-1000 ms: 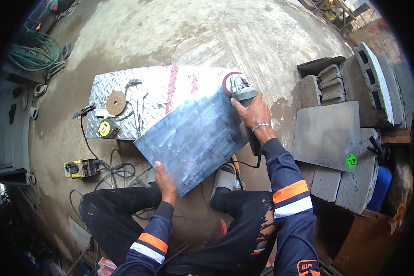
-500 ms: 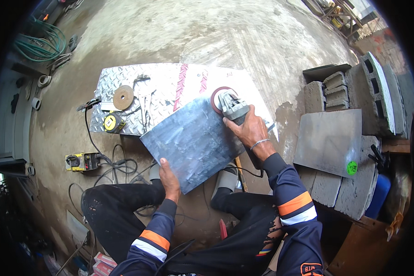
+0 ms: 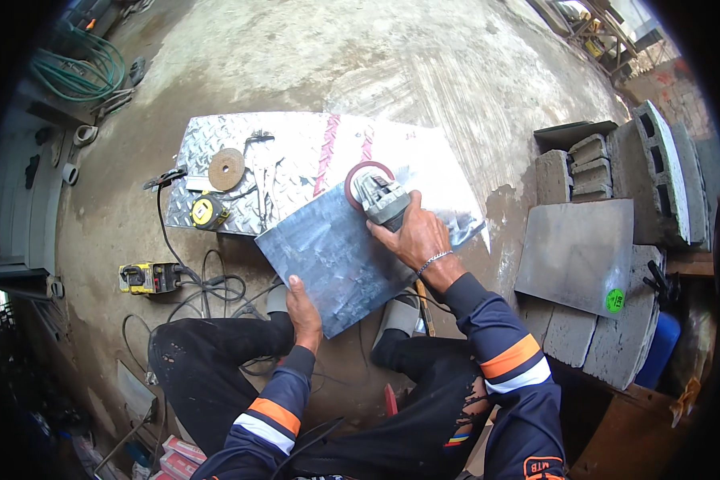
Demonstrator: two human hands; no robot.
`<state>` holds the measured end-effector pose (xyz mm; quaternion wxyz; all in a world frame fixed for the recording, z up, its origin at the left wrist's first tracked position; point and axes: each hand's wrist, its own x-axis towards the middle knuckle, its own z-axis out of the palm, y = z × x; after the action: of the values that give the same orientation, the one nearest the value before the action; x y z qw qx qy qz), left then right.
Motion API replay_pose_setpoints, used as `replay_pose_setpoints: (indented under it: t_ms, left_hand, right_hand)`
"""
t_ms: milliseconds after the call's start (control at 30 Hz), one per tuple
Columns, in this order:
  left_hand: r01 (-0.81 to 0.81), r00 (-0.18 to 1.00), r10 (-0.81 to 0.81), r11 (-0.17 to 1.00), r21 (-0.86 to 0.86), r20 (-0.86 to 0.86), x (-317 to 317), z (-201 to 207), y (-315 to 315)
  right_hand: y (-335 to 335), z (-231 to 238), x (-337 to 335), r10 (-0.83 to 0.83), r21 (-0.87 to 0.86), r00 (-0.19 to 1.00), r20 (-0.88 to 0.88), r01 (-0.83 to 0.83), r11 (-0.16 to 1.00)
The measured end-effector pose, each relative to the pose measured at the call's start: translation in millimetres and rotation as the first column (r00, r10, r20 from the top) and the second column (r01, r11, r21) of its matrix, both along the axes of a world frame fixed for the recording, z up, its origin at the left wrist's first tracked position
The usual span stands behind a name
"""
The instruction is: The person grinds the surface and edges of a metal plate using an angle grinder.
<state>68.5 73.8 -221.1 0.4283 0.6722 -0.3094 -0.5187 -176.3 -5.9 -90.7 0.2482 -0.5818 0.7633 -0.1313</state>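
My right hand [image 3: 418,240] is wrapped round an angle grinder [image 3: 382,200], whose reddish disc [image 3: 358,174] lies at the far edge of a grey metal sheet [image 3: 336,256]. At the sheet's near left edge, my left hand [image 3: 303,312] grips it with the thumb on top and the fingers hidden underneath. The sheet rests tilted across a patterned metal plate [image 3: 240,200] with two red stripes. On that plate lie a brown grinding disc [image 3: 226,169], a yellow tape measure [image 3: 209,211] and a few metal tools [image 3: 266,172].
A yellow and black power socket [image 3: 149,278] with tangled black cable [image 3: 216,292] is on the floor to the left. Concrete blocks [image 3: 656,176] and another metal sheet [image 3: 576,256] with a green sticker stand at the right. A green hose [image 3: 80,72] lies coiled far left.
The angle grinder in my right hand has moved left along the sheet's far edge. My left hand keeps its hold on the sheet. The whole view has shifted slightly.
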Motion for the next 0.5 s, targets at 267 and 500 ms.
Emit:
replay_pose_setpoints:
  t_ms: [267,500]
  left_hand:
    - [-0.014,1.000,0.014,1.000,0.007,0.006,4,-4,0]
    - [0.020,1.000,-0.020,1.000,0.001,0.006,2,-4,1]
  right_hand:
    - [-5,3,3,0.001,0.038,1.000,0.005,-0.001,0.999]
    - [-36,-13,-66,-0.326,0.013,0.945,-0.027,0.327,0.945]
